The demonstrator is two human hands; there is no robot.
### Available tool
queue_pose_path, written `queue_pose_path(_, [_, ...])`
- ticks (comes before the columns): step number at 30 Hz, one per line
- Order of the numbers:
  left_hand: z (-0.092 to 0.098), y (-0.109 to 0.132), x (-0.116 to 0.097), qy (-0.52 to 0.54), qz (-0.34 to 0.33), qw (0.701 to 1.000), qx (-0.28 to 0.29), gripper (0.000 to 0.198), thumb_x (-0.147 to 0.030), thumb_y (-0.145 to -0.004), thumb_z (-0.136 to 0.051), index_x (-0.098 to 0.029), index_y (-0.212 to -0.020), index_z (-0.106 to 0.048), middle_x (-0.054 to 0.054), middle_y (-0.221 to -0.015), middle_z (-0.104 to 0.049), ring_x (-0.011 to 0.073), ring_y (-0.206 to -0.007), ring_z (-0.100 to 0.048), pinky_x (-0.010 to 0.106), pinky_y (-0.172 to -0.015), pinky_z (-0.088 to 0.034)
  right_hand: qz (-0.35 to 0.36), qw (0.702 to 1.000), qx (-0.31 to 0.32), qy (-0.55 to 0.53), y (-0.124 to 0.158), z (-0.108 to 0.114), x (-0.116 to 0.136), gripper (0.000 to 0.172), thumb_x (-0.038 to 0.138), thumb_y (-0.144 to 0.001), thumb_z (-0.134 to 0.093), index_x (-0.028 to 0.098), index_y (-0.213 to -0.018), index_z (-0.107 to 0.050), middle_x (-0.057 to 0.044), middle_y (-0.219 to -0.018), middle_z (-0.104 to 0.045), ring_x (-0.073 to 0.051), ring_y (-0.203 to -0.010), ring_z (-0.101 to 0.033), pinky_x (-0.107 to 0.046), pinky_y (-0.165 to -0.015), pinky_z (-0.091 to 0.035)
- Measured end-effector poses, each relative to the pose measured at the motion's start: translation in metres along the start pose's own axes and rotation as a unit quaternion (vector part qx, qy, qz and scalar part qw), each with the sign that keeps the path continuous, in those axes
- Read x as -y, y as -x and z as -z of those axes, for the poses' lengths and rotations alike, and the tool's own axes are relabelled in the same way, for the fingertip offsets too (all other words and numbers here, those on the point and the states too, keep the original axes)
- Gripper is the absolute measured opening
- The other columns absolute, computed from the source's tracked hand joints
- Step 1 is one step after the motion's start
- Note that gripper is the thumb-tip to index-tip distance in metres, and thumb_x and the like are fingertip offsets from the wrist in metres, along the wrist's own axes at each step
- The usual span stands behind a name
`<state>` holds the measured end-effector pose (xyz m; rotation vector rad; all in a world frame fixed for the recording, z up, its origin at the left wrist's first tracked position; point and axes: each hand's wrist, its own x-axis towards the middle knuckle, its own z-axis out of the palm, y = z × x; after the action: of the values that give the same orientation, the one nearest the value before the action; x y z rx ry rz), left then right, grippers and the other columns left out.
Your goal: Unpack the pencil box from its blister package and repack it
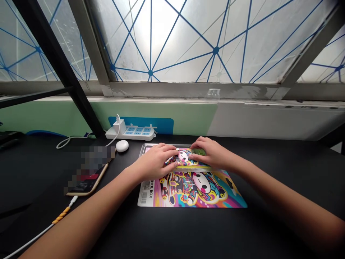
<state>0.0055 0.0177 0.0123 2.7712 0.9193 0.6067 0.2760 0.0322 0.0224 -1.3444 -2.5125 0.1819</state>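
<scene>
A colourful cartoon-printed pencil box [185, 160] lies on the black desk, its far part resting on or over a matching printed lid or sleeve [194, 189] marked "PENCIL BOX". My left hand [155, 162] rests on the box's left side with its fingers curled over the top edge. My right hand [212, 153] grips the box's right side, fingers bent over a green patch. Both hands press on the box. What lies inside the box is hidden.
A phone [87, 176] with a charging cable [40, 233] lies at the left. A white power strip [132, 132] with a plugged charger stands at the back by the wall. A small white oval case [122, 145] sits beside it. Windows rise behind.
</scene>
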Motion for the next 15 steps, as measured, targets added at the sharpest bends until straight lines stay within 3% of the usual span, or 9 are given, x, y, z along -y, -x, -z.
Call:
queue_pose_path(3, [-0.0006,-0.0002,0.0004,0.001,0.009,1.0,0.001,0.038,-0.04,-0.1,-0.054,-0.024,-0.133,-0.063,0.01,-0.138,-0.064,0.0289,-0.124,-0.057,0.047,-0.107,-0.045,-0.017,0.999,0.049,-0.017,-0.0011,0.0068,-0.0127,0.053,0.066,-0.085,-0.062,0.022,-0.114,-0.071,-0.012,-0.113,-0.065,-0.031,-0.107,-0.061,-0.045,-0.088,-0.053])
queue_pose_path(7, [-0.0008,-0.0002,-0.0015,-0.035,0.045,0.998,-0.005,0.038,-0.041,-0.1,-0.053,-0.02,-0.129,-0.063,0.011,-0.136,-0.065,0.0298,-0.122,-0.058,0.048,-0.105,-0.045,-0.038,0.995,0.086,-0.021,-0.0003,0.0085,-0.0111,0.061,0.067,-0.078,-0.069,0.023,-0.121,-0.069,-0.013,-0.118,-0.061,-0.033,-0.112,-0.059,-0.048,-0.094,-0.051])
queue_pose_path(15, [0.002,0.0004,0.0005,-0.103,0.123,0.986,-0.038,0.034,-0.044,-0.099,-0.053,-0.022,-0.121,-0.067,0.008,-0.12,-0.07,0.0297,-0.109,-0.061,0.045,-0.094,-0.048,-0.052,0.997,0.06,0.003,-0.0049,0.0082,-0.0047,0.051,0.061,-0.072,-0.076,0.022,-0.105,-0.068,-0.012,-0.111,-0.062,-0.033,-0.106,-0.06,-0.048,-0.09,-0.052])
